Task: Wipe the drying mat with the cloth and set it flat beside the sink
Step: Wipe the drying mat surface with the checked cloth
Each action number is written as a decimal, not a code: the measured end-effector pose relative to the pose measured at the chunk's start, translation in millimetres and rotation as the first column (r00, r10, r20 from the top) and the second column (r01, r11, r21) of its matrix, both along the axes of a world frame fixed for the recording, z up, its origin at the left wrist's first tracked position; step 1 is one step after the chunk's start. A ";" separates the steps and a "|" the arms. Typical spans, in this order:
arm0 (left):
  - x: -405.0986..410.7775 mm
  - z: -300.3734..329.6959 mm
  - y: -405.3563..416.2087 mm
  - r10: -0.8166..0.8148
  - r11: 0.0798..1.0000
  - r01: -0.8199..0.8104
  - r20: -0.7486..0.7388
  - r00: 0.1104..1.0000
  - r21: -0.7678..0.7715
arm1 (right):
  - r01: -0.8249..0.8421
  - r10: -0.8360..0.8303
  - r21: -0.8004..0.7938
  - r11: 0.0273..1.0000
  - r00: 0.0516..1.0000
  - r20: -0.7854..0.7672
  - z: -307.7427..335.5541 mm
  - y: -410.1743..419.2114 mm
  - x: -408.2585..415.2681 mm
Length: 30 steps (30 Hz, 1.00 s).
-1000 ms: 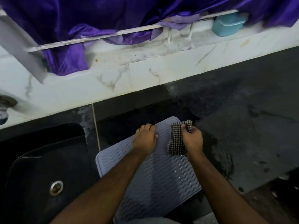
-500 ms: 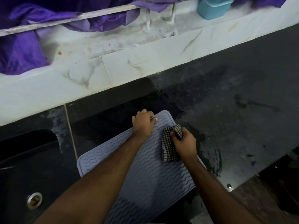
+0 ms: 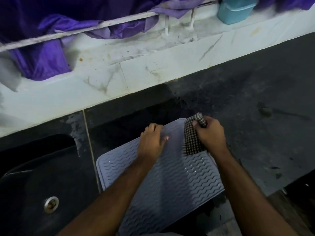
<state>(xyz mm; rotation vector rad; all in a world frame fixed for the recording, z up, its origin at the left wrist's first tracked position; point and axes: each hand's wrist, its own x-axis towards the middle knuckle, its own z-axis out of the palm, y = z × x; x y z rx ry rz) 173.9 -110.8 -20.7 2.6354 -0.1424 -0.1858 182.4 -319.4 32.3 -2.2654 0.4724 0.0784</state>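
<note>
Grey mat point(image 3: 170, 181) overhangs counter | left grip point(image 3: 150, 142) flat | right grip point(image 3: 210, 135) clutches cloth point(image 3: 192, 140)

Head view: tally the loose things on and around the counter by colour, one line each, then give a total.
Grey-blue: 1, the drying mat.
Black-and-white check: 1, the cloth, gripped by the right hand.
Teal: 1, the plastic tub on the ledge.
Purple: 1, the draped fabric.
Total: 4.

Dim, cool light over my dark surface point(image 3: 255, 106) | wet specks glinting on the mat point(image 3: 170, 181) | my left hand point(image 3: 151, 142) smeared with motion blur | wide-angle bend along the tiled ledge point(image 3: 153, 72) | corners soft, murky
</note>
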 end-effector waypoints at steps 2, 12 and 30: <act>-30.4 4.5 15.8 -0.013 1.000 0.015 -0.046 0.999 0.028 | -0.020 0.045 -0.181 0.983 0.990 0.133 14.0 4.4 6.5; -102.9 -17.9 31.1 -0.120 0.948 0.206 -0.329 0.937 0.241 | -0.412 0.275 -0.612 0.675 0.910 -0.310 -57.6 83.0 -9.5; -95.2 -13.9 31.5 -0.145 0.958 0.214 -0.317 0.937 0.194 | -0.447 0.509 -0.462 0.766 0.860 0.012 -62.1 106.7 -30.1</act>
